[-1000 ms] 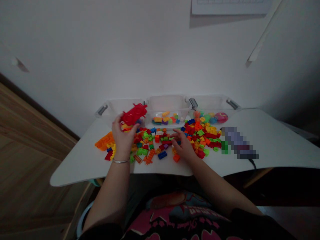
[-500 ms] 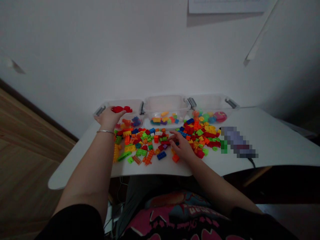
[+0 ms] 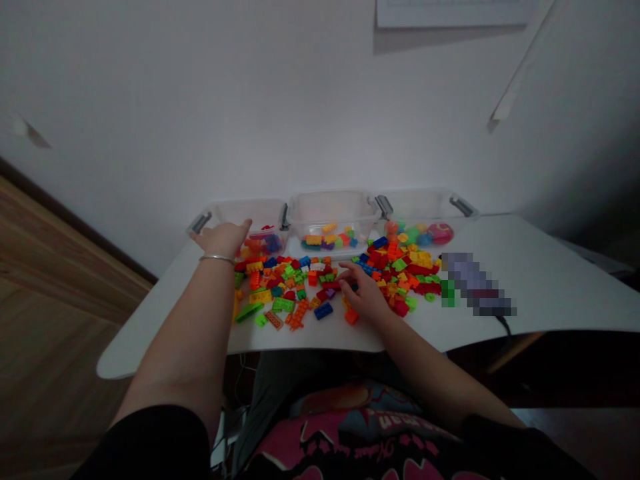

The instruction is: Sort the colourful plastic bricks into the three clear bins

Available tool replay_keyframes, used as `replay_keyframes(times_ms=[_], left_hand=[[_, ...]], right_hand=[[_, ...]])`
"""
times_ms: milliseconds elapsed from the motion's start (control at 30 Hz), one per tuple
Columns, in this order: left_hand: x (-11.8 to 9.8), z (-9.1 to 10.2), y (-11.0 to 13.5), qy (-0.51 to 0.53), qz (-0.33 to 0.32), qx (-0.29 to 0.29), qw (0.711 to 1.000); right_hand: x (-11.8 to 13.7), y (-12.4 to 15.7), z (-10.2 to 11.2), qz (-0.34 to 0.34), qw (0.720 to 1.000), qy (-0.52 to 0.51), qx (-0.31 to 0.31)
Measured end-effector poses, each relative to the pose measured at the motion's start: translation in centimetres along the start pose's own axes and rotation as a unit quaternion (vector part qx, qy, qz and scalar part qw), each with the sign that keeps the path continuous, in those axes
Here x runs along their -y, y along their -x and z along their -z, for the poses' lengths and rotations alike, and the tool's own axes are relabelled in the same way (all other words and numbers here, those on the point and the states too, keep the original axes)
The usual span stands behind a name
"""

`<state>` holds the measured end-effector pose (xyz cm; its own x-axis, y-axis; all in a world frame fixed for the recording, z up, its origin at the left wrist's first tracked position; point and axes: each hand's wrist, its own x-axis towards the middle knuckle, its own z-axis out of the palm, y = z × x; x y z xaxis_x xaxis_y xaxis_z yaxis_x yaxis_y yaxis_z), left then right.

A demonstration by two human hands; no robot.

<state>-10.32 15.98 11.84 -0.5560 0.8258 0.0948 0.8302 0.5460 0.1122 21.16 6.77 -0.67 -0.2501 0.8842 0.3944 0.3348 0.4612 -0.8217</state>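
Observation:
My left hand [image 3: 220, 239] is over the left clear plastic bin [image 3: 240, 208]. Its thumb is spread away and nothing shows in its grasp; some fingers are hidden behind the hand. A red piece [image 3: 268, 228] lies in that bin, with orange and blue pieces [image 3: 273, 244] below it. My right hand [image 3: 367, 295] rests low over the pile of toy building bricks, fingers apart and slightly bent. Close to its fingertips lies a red brick [image 3: 331, 285]. A dark blue brick [image 3: 323, 311] sits nearer the table's front edge.
The middle bin [image 3: 334, 207] and right bin [image 3: 420, 203] stand against the wall with colourful pieces inside. More mixed bricks [image 3: 395, 267] spread across the white table [image 3: 550, 287]. On the right lies a blurred-out object [image 3: 473, 283] with a black cable.
The red piece has left my left hand and now lies in the left bin. That hand has dropped slightly and its thumb has spread. My right hand stays put.

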Motion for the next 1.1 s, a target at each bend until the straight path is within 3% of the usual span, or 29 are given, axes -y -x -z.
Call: replay_keyframes(times_ms=[133, 267, 367, 467, 600, 733, 800, 933, 1100], left_hand=[[0.3, -0.6, 0.3, 0.016, -0.017, -0.042, 0.999], [0.8, -1.7, 0.5, 0.127, -0.042, -0.125, 0.983], [1.0, -2.5, 1.5, 0.244, -0.080, -0.217, 0.942], [0.6, -3.4, 4.3, 0.335, -0.147, -0.285, 0.886], [-0.7, -5.2, 10.7, 0.362, -0.250, -0.259, 0.860], [-2.1, -7.4, 17.2, 0.314, -0.375, -0.132, 0.862], [-2.5, -8.2, 19.4, 0.263, -0.397, -0.093, 0.875], [-2.8, -8.8, 20.9, 0.179, -0.391, -0.066, 0.900], [-3.1, -8.9, 20.1, 0.126, -0.372, -0.080, 0.916]], right_hand=[[0.0, 0.0, 0.0, 0.000, 1.000, -0.003, 0.001], [0.2, -0.1, 0.0, -0.002, 1.000, 0.004, 0.002], [0.2, -0.1, 0.0, 0.003, 1.000, 0.009, -0.002], [0.2, 0.0, 0.0, 0.010, 1.000, 0.010, -0.009], [0.2, -0.1, 0.0, 0.013, 1.000, 0.012, -0.020], [0.3, 0.0, 0.0, 0.013, 1.000, 0.013, -0.021], [0.4, 0.0, 0.0, 0.014, 1.000, 0.009, -0.019], [0.6, 0.0, 0.0, 0.017, 1.000, 0.008, -0.022], [0.4, -0.1, -0.1, 0.013, 0.999, 0.029, -0.032]])
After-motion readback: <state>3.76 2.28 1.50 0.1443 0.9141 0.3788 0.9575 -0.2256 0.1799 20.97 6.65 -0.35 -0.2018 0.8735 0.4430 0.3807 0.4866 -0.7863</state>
